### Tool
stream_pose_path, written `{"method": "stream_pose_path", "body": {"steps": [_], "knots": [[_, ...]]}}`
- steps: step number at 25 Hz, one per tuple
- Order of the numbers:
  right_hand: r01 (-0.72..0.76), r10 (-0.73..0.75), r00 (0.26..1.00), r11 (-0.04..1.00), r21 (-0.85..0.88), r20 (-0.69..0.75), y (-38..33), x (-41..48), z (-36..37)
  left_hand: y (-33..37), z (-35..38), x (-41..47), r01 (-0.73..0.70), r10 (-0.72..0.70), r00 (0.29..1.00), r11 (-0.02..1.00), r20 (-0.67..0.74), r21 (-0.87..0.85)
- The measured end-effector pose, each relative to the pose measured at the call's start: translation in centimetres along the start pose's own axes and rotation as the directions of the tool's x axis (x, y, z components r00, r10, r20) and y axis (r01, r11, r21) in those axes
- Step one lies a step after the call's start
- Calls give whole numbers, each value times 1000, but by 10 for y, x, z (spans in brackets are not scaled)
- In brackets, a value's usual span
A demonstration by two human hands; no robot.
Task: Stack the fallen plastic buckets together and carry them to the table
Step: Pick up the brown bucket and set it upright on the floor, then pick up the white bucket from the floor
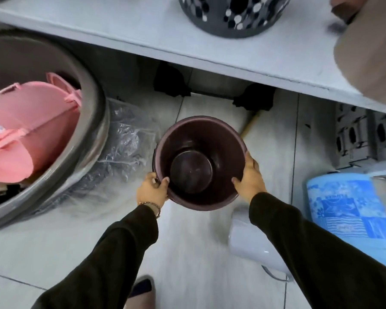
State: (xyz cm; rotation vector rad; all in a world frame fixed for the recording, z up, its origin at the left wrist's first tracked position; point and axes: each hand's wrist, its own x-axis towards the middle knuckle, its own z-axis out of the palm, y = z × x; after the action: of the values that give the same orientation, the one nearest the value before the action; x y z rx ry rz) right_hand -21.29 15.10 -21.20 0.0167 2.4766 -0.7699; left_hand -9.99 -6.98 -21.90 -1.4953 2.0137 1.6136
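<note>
I look straight down into a dark purple plastic bucket stack point(223, 139), upright, with extra rims showing at its left side. My left hand point(152, 190) grips the near-left rim, thumb over the edge. My right hand point(250, 177) clasps the right rim. The stack is above the tiled floor, just in front of the white table point(120, 32), whose edge runs across the top. A white bucket point(250, 246) lies on its side on the floor under my right forearm, partly hidden by the sleeve.
A big grey tub point(85, 121) at left holds pink plastic pieces point(31, 130), with crumpled clear wrap point(125, 139) beside it. A grey spotted basket point(232, 16) stands on the table. A blue patterned roll point(348, 204) and grey crates point(363, 134) are at right. Another person's sleeve point(370, 52) is at top right.
</note>
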Motion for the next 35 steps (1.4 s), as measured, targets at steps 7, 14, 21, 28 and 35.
{"method": "stream_pose_path", "body": {"steps": [7, 14, 21, 28, 35], "knots": [[80, -81, 996, 996, -45, -26, -5, 0, 24, -11, -5, 20, 121, -122, 992, 992, -19, -22], [-71, 73, 997, 996, 58, -39, 41, -45, -10, 19, 9, -41, -52, 73, 997, 910, -37, 410], [-291, 296, 953, 954, 74, -62, 158, -121, -43, 14, 102, -135, -678, 525, 716, 367, 460, 637], [-497, 470, 864, 853, 159, 179, 259, -139, -5, -25, 260, -151, -907, 223, 257, -279, 940, 314], [-60, 55, 995, 996, 60, 81, 276, -202, 5, -41, 244, -163, -790, 34, -9, -614, 999, 14]]}}
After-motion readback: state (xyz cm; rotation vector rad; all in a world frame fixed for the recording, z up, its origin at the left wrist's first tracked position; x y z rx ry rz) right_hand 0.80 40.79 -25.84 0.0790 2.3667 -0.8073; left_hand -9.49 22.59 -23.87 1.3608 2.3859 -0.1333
